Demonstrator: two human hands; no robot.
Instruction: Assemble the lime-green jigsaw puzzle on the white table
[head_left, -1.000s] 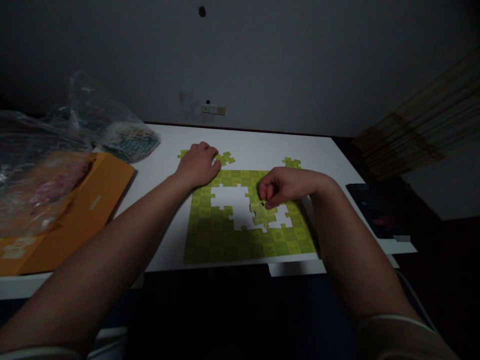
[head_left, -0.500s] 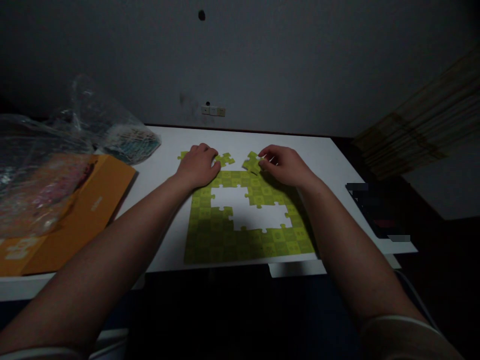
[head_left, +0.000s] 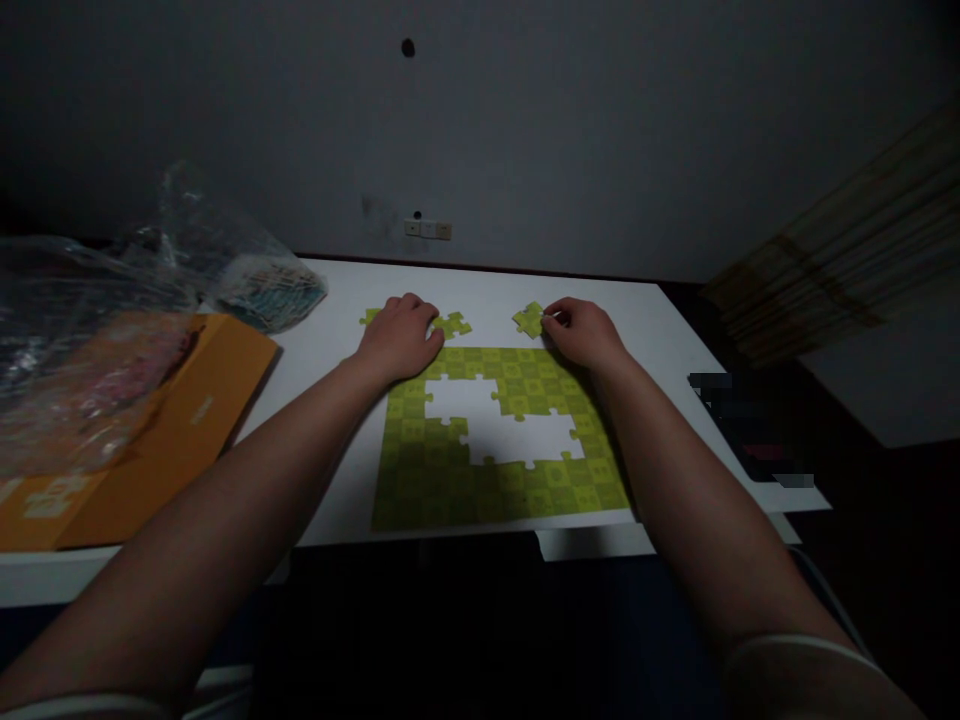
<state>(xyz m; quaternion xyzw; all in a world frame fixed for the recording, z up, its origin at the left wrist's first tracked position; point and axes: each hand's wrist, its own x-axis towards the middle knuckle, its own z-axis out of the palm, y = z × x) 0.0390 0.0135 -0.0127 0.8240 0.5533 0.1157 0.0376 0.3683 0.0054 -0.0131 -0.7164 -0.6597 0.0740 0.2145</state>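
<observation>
A green jigsaw puzzle [head_left: 510, 490] with a checkered pattern lies flat, with white gaps showing through its middle. My right hand [head_left: 583, 332] pinches a loose green puzzle piece [head_left: 529, 319] by its right side, beyond the puzzle's far edge. Across from it, my left hand [head_left: 399, 340] rests palm down at the far left corner of the puzzle, thumb apart from the fingers. More green puzzle pieces [head_left: 454, 325] peek out on both sides of that hand. What lies under its palm is hidden.
The white table [head_left: 337, 510] meets a grey wall at the back. On the left stands an orange box [head_left: 225, 385] under a clear plastic bag [head_left: 90, 370], beside a bag of bluish pieces [head_left: 274, 290]. A dark flat object [head_left: 742, 420] lies near the right edge.
My right hand has moved a little to the right with the puzzle piece, which is now turned differently. My left hand has stayed in about the same place; the view has tilted slightly.
</observation>
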